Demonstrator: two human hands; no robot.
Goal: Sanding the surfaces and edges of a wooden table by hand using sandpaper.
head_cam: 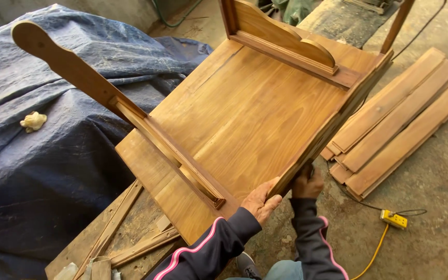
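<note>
A varnished wooden stool or small table (250, 114) lies upside down and tilted, its legs and rails pointing up. My left hand (261, 201) presses flat against the underside of the top, near the right-hand rail at its near end. My right hand (307, 182) is curled around the outer side of that same rail, just across from the left hand. Both sleeves are dark with a pink stripe. The piece rests on a rough wooden bench (130, 238) at its near edge.
A blue tarp (42, 155) covers a heap at the left, with a pale lump (33, 121) on it. Stacked wooden planks (400, 124) lie on the concrete floor at the right. A yellow socket block (394, 219) with its cable lies near them.
</note>
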